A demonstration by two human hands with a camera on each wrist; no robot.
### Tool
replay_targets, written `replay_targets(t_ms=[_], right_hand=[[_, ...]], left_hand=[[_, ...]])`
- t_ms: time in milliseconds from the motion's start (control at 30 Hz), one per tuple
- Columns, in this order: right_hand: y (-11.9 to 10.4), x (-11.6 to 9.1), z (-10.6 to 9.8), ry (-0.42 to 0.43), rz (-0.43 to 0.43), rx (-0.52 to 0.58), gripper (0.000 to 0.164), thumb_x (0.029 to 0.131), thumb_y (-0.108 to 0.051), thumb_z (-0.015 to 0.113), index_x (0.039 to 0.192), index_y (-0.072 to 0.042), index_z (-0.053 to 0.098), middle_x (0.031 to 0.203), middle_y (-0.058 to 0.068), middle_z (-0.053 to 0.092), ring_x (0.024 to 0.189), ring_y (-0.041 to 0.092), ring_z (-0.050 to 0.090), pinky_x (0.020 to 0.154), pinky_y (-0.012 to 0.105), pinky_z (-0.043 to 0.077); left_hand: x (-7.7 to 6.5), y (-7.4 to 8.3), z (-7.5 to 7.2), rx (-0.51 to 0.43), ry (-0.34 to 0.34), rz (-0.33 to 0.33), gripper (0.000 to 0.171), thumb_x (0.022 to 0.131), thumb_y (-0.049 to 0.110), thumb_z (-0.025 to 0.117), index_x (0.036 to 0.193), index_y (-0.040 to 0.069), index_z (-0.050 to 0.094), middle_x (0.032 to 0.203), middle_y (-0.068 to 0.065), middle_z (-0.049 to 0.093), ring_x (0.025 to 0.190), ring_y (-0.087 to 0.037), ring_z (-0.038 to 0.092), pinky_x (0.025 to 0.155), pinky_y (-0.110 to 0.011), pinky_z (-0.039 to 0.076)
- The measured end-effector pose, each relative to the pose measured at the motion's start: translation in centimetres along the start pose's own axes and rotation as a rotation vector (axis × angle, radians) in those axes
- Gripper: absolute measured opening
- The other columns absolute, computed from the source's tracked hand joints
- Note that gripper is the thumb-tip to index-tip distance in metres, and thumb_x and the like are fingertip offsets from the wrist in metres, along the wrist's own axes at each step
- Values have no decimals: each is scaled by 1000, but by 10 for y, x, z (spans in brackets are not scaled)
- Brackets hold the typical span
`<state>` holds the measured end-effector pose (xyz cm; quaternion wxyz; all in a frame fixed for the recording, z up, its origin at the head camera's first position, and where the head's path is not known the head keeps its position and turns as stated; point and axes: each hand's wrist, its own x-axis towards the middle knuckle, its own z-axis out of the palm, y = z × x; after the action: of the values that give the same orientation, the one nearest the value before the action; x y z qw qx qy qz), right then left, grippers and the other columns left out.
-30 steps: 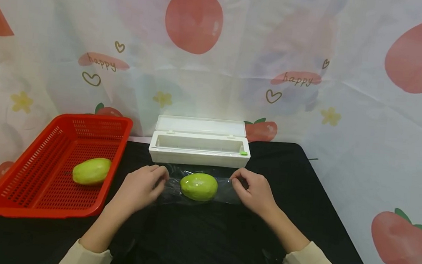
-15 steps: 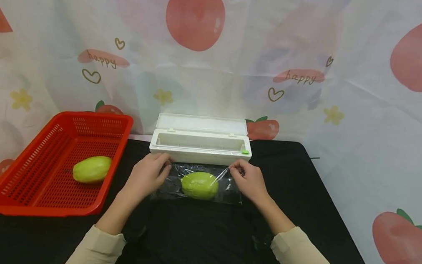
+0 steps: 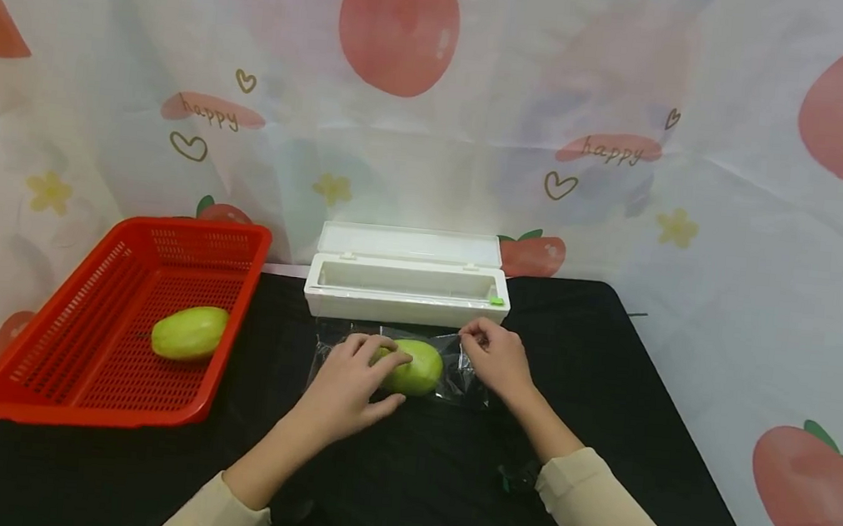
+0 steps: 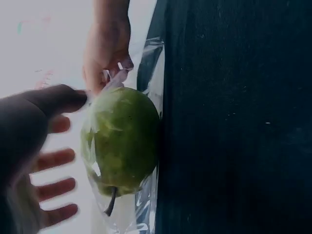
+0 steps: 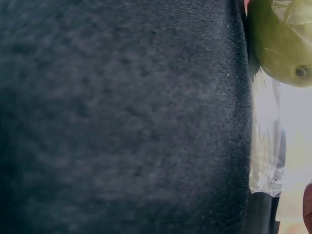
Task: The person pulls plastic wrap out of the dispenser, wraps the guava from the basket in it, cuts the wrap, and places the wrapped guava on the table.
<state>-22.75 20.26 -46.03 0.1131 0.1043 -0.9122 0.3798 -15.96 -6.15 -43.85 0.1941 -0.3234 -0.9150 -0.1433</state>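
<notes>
A smooth green oval fruit [image 3: 423,368], papaya-like with a short stem [image 4: 111,201], lies on the black cloth with clear cling film [image 4: 153,73] over and around it. My left hand [image 3: 347,382] is spread over the fruit's left side, thumb and fingers apart. In the left wrist view those fingers stand beside the fruit. My right hand [image 3: 499,362] pinches the film at its far right corner, and the film [image 5: 267,141] stretches from there toward the fruit. Only a fingertip of the right hand shows in the right wrist view.
A white cling film dispenser [image 3: 406,308] with its lid raised stands just behind the fruit. On the left is a red basket [image 3: 107,415] with a second green fruit [image 3: 189,333] inside. A fruit-print curtain [image 3: 437,172] hangs behind the black-covered table [image 3: 431,498].
My left hand has let go of the film's left side and moved right over the fruit. My right hand lifted the film back over the fruit and stays at its corner.
</notes>
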Motion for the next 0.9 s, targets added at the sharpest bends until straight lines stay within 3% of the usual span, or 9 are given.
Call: replay_targets(t_ms=[133,267,433,500,567,667,800,900], right_hand=[[0,-4,-4,9,-2,23,12,92,-16,63,97,-13,73,83,-1,70,70,12,60,67,31,47],[0,-10,-8,85,-49,63,17,90,-14,66,105,-11,73,97,4,69,84,17,64,74,35,53],[-9,-23,-9,291,-251,-17,22,85,-15,70,106,-11,73,114,14,62,104,33,54,91,50,42],[-16,-30,-6,321,-344,-70,22,83,-17,70,105,-12,73,120,16,60,109,37,49,93,54,37],[-25,-36,-1,288,-407,-110,25,83,-20,73,107,-13,73,122,16,59,109,38,50,92,54,39],[-35,-44,8,154,-428,-151,39,81,-27,79,117,-14,70,125,13,59,111,35,52,92,52,44],[-41,-47,18,-47,-383,-207,67,80,-40,82,137,-16,58,136,10,55,123,33,52,95,53,48],[-42,-47,22,-130,-338,-217,80,79,-44,84,146,-18,49,142,8,50,125,31,53,96,52,50]], left_hand=[[6,-2,11,5,-100,-16,72,82,50,79,143,24,52,140,-10,50,121,-35,52,93,-55,48],[11,-6,16,21,-130,-46,80,79,50,81,147,25,47,140,-9,48,117,-35,52,89,-54,49],[17,-11,19,-8,-147,-90,84,75,45,86,147,25,46,136,-7,48,113,-35,52,87,-52,49],[17,-13,19,-23,-152,-105,86,74,43,88,146,25,46,135,-7,49,112,-35,53,86,-52,50],[18,-15,20,-40,-150,-113,86,72,41,90,145,25,47,134,-8,48,111,-36,54,85,-53,51],[18,-16,22,-58,-156,-120,86,72,41,90,145,26,46,136,-9,47,111,-36,54,85,-53,52],[18,-16,22,-87,-180,-127,86,73,39,90,145,26,45,137,-9,49,113,-37,52,85,-54,51],[18,-17,23,-130,-183,-133,84,74,35,90,144,27,46,136,-7,52,113,-36,51,85,-54,50]])
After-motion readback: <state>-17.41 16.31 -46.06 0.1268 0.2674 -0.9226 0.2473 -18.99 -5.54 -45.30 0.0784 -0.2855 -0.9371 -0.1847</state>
